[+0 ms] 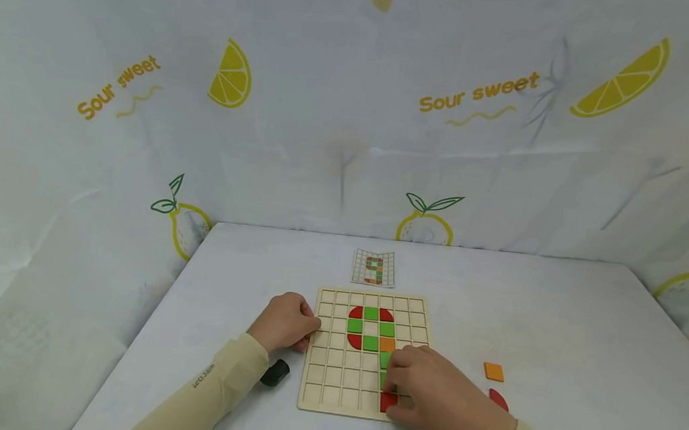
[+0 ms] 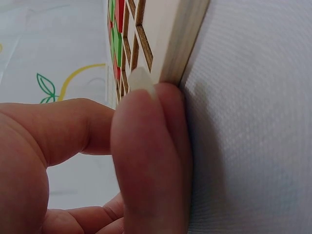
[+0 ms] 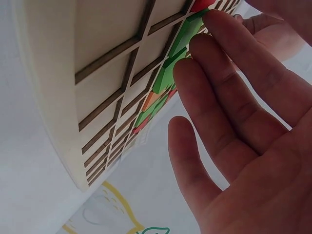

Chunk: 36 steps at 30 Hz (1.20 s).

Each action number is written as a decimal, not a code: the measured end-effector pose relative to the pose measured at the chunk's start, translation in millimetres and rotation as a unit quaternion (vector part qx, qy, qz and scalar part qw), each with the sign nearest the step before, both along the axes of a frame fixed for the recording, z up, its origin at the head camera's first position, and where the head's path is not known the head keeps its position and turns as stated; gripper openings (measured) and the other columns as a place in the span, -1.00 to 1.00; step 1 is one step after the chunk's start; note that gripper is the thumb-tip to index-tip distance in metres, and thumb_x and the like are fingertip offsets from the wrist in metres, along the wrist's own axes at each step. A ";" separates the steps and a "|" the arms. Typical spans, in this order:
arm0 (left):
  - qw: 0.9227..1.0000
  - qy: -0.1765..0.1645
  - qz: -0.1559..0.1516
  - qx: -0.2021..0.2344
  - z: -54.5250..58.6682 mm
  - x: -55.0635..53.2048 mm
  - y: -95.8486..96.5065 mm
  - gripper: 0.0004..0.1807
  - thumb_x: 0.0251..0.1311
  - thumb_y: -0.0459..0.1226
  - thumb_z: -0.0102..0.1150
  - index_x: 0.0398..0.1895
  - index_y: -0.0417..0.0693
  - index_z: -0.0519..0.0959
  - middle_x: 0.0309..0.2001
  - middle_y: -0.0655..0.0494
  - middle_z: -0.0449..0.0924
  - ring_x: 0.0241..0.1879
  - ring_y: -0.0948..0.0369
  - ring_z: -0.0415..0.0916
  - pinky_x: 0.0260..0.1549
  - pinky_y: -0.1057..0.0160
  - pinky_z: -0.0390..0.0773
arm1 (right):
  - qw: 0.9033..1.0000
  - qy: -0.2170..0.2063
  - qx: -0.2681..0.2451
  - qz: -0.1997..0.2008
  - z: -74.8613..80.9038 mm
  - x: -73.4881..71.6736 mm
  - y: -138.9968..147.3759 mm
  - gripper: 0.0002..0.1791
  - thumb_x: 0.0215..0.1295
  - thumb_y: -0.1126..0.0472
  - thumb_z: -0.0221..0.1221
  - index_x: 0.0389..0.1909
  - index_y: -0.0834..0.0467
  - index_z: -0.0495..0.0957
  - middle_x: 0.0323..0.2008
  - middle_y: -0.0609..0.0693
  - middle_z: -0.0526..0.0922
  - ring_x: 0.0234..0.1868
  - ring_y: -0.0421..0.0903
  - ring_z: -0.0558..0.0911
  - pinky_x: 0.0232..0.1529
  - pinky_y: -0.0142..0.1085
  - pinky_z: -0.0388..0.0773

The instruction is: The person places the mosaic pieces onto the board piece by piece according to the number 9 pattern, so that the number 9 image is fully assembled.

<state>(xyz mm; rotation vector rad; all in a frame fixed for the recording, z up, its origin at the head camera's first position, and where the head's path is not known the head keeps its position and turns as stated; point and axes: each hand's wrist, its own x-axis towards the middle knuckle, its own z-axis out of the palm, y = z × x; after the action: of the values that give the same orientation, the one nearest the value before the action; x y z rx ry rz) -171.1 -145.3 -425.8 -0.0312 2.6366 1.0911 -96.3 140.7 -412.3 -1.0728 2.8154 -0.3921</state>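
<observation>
A wooden grid board [image 1: 351,379] lies flat, with red, green and orange tiles set in its cells in the shape of a 9. At its left edge is my left hand [image 1: 287,320]; in the left wrist view the thumb [image 2: 146,146] and a finger grip the board's side [image 2: 180,46]. My right hand [image 1: 436,391] is over the lower right of the board. Its fairly straight fingers [image 3: 195,80] touch around the green tiles [image 3: 168,72] and a red tile [image 1: 387,401] in the bottom row. The right thumb is beside that red tile; its contact is partly hidden.
Behind the board lies a pattern card [image 1: 373,268] showing a coloured 9. To the right are a loose orange square [image 1: 493,371] and a red rounded tile [image 1: 498,398], partly covered by my right hand. A black object [image 1: 275,373] sits by my left wrist.
</observation>
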 end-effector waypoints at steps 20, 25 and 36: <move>1.000 -0.016 0.015 -0.009 -1.9 -1.8 -0.7 -0.85 0.34 -0.24 0.32 -0.37 -0.09 0.61 -0.57 0.06 0.69 -0.61 0.22 0.67 -0.49 0.30 0.56 | 0.988 -0.011 0.012 -0.155 -0.2 -11.8 92.9 -0.79 0.14 0.04 0.60 -0.26 -0.21 0.77 -0.23 -0.39 0.59 -0.21 -0.35 0.56 -0.08 -0.24 0.69; 1.000 -0.021 0.016 -0.006 -2.5 -1.4 -1.7 -0.85 0.33 -0.24 0.33 -0.36 -0.09 0.61 -0.58 0.05 0.69 -0.61 0.22 0.67 -0.50 0.30 0.54 | 0.976 -0.035 -0.006 -0.214 -6.1 -17.6 129.2 -0.78 0.15 0.04 0.60 -0.21 -0.18 0.78 -0.18 -0.32 0.66 -0.12 -0.25 0.63 -0.02 -0.17 0.72; 1.000 -0.019 0.010 -0.004 -1.8 -0.7 0.2 -0.86 0.34 -0.24 0.33 -0.35 -0.08 0.61 -0.58 0.07 0.69 -0.61 0.22 0.67 -0.49 0.29 0.54 | 0.958 -0.091 -0.035 -0.270 -15.9 -19.3 171.4 -0.63 0.14 0.07 0.60 -0.03 -0.05 0.78 -0.08 -0.20 0.75 0.02 -0.06 0.68 0.10 0.07 0.72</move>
<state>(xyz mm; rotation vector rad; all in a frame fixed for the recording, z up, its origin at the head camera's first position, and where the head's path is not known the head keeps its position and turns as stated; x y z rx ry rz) -171.8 -145.2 -427.6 -0.0783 2.6128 1.0769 -115.6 312.0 -428.2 -0.2309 2.8974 -0.6020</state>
